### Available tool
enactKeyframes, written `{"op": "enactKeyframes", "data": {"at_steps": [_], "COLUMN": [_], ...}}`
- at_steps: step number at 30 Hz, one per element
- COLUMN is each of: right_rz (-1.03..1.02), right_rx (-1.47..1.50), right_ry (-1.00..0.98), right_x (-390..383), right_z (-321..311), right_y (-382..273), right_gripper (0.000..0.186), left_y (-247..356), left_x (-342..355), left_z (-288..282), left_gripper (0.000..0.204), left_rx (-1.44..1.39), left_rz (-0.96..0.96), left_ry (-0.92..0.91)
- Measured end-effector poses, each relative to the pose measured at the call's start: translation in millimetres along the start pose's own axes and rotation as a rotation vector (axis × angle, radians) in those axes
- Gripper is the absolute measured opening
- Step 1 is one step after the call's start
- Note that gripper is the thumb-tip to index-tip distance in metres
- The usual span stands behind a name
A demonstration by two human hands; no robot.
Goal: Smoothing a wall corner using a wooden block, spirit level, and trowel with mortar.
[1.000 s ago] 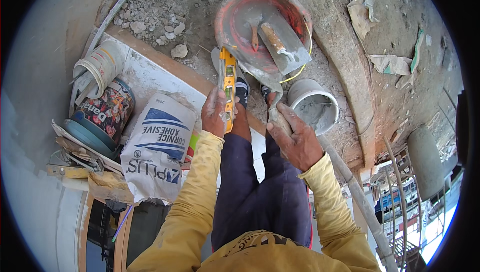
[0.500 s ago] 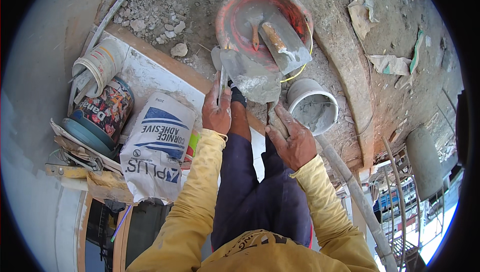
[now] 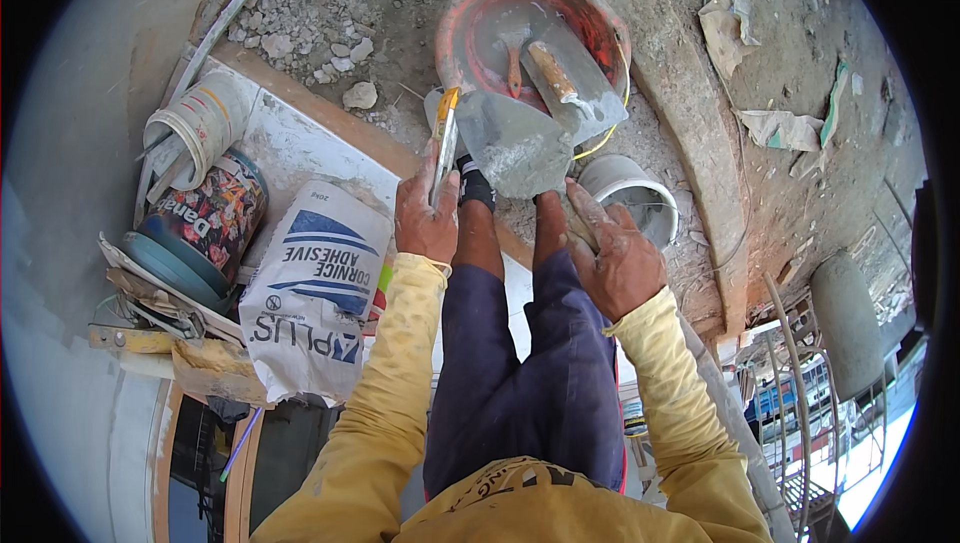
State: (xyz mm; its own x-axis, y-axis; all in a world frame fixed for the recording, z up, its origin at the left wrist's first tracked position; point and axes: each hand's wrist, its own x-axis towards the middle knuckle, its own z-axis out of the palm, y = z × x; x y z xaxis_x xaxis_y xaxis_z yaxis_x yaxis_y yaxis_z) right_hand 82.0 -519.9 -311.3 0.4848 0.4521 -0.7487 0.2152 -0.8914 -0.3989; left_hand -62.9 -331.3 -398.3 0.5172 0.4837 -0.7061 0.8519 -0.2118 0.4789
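My left hand [image 3: 428, 221] is closed around a narrow metal tool with a yellow end [image 3: 445, 133]; its exact kind is unclear. My right hand [image 3: 620, 261] grips the handle of a trowel [image 3: 510, 148], whose broad grey blade carries a wet grey mix. The blade lies between my hands, its far edge overlapping the near rim of a round red-orange basin [image 3: 452, 43]. Inside the basin are a paintbrush [image 3: 515, 63] and a rectangular plastering trowel [image 3: 590, 93] with a wooden handle. Just beyond my right hand stands a white bucket [image 3: 665, 205] with grey mix in it.
Left of me lie a white printed bag [image 3: 318, 293], a patterned bucket [image 3: 225, 213] and a tipped white pail [image 3: 215, 123]. Rubble [image 3: 275, 43] covers ground beyond the wooden edge. A curved plank [image 3: 700, 173] and a wooden pole [image 3: 720, 403] run along the right.
My right hand has shifted right and slightly nearer to me, and the trowel blade has turned. My left hand has tilted its tool, bringing the yellow end into sight.
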Motion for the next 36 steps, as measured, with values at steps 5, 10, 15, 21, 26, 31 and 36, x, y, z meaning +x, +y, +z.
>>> {"op": "enactKeyframes", "data": {"at_steps": [5, 10, 15, 21, 26, 31, 36], "right_rz": [-0.113, -0.145, 0.005, 0.321, 0.592, 0.607, 0.58], "right_rx": [-0.103, -0.18, 0.086, 0.915, 1.449, 1.666, 1.64], "right_ry": [-0.104, -0.204, 0.221, -0.221, -0.335, -0.311, -0.351], "right_x": [23.2, 51.3, 77.0, 21.5, 8.4, 29.8, 32.8], "right_z": [-26.8, -31.0, -36.8, -19.7, 32.6, 78.2, 91.8], "right_y": [21.8, 28.0, 45.0, 30.7, -13.4, -28.8, -36.4], "right_gripper": [0.06, 0.056, 0.054, 0.044, 0.034, 0.034, 0.038], "left_y": [-13.3, -8.1, 7.5, -26.2, -48.2, -48.8, -63.2], "left_x": [0.2, -3.5, -29.0, -16.6, -2.7, -1.7, -3.0], "left_z": [-13.8, -23.8, -4.6, 1.4, 44.3, 76.8, 82.0], "left_gripper": [0.054, 0.052, 0.053, 0.059, 0.06, 0.066, 0.075], "left_rx": [0.163, 0.214, -0.012, -0.385, -0.271, -0.169, -0.164], "left_rz": [0.112, 0.21, 0.226, -0.074, 0.035, -0.063, -0.109], "left_ry": [-0.006, -0.07, -0.043, -0.128, -0.044, -0.024, -0.036]}}
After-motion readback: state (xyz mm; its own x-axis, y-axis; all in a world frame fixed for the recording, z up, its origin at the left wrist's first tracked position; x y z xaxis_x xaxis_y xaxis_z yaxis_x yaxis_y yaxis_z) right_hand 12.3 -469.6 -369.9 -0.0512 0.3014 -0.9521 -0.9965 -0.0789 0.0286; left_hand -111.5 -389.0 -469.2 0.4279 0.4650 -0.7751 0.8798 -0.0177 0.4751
